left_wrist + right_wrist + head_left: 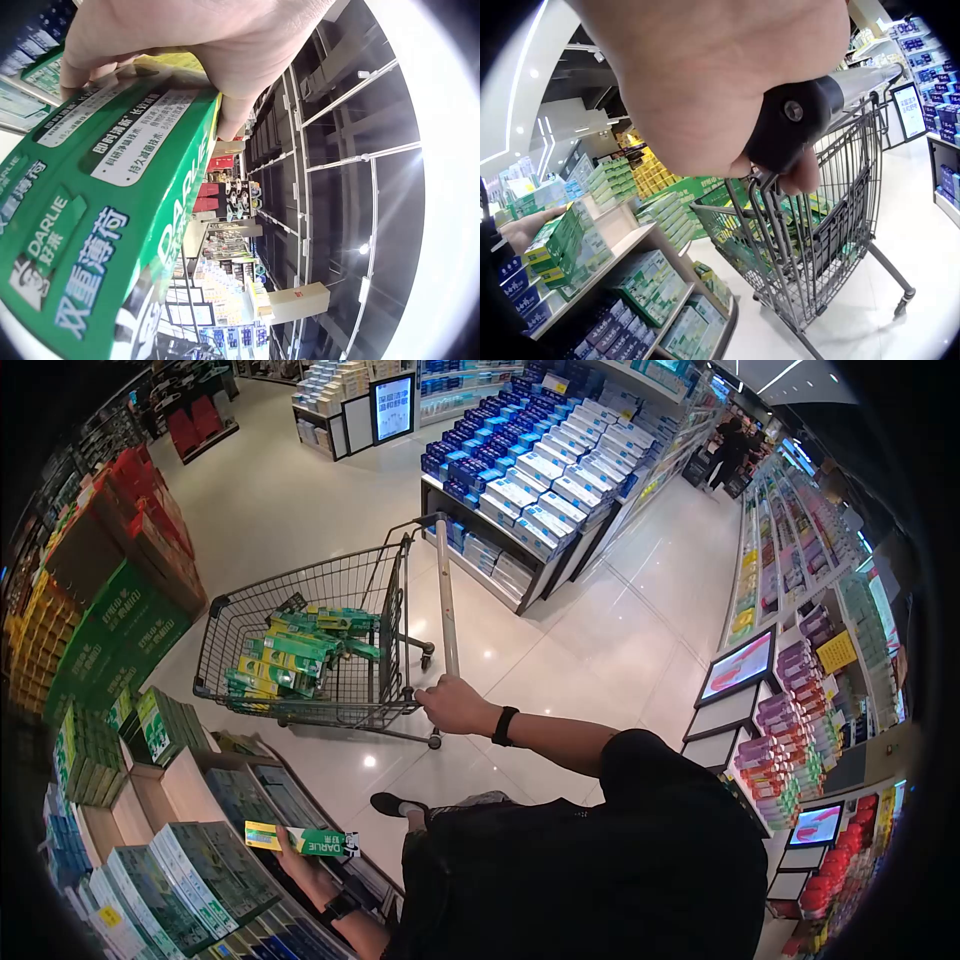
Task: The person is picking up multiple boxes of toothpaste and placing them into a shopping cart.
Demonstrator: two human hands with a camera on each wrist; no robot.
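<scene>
While the right hand [455, 707] curls tight round the near end of the trolley handle [445, 595], left hand [303, 868] grips a green toothpaste box [320, 843] over the shelf edge [175, 790], like boxes [290, 655] heaped in the trolley [225, 625]

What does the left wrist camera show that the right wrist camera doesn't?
Only the left wrist view: the DARLIE lettering on the green toothpaste box, close up and gripped by the left hand, plus ceiling rails. Only the right wrist view: the right hand gripping the cart handle of the wire shopping cart. Both: the left hand holding that box, small and distant in the right wrist view.
</scene>
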